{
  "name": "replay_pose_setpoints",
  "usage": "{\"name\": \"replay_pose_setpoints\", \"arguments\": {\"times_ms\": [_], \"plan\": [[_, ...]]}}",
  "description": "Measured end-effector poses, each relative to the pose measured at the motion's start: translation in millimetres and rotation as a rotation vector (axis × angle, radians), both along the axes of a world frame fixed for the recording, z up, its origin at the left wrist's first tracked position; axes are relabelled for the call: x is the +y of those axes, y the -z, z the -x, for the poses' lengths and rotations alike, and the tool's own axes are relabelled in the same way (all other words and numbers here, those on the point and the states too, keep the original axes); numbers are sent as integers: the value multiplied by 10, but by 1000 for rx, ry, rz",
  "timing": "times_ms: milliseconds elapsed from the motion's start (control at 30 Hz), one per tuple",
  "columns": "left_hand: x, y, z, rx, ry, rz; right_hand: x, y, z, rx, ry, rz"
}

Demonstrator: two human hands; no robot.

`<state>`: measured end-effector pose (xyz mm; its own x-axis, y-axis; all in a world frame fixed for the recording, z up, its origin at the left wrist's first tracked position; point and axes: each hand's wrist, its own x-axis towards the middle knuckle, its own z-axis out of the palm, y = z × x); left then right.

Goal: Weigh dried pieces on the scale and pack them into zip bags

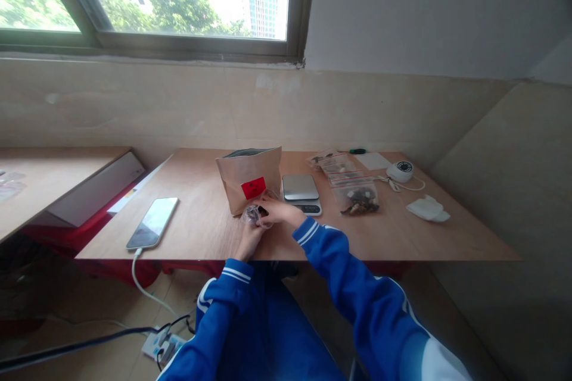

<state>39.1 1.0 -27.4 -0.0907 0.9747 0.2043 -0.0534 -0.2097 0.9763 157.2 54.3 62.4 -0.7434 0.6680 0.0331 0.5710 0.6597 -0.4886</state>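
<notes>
While our left hand (253,231) curls its fingers under the clear plastic bag (251,216), seemingly to steady it, our right hand (277,211) pinches it from above, just nearside of the open kraft pouch (251,168), left of the digital scale (301,187).

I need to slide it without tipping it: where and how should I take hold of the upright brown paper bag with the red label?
Probably by the left side edge of the brown paper bag, just below its open mouth, coming from the left. It stands tall, so a high hold should limit tipping; the silver-topped white scale crowds its right side.
</notes>
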Motion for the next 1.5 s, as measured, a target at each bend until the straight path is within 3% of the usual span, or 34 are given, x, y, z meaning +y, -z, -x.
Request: {"name": "replay_pose_setpoints", "arguments": {"times_ms": [367,633,800,967,1300,1500], "plan": [[-71,-131,-27,-17,-11,52,182,-129,-147,99,-153,236],[7,-129,52,-19,51,82,287,-87,-194,149,-221,311],[123,-182,156,33,143,164,261,-93,-180,198,-174,269],[234,-200,156,-8,127,150,177,-96,-130,278,-17,195],[168,-256,159,13,189,79,25,-128,-206,307,20,140],[183,-211,172,46,138,71,4,-188,-337,413,94,233]]}}
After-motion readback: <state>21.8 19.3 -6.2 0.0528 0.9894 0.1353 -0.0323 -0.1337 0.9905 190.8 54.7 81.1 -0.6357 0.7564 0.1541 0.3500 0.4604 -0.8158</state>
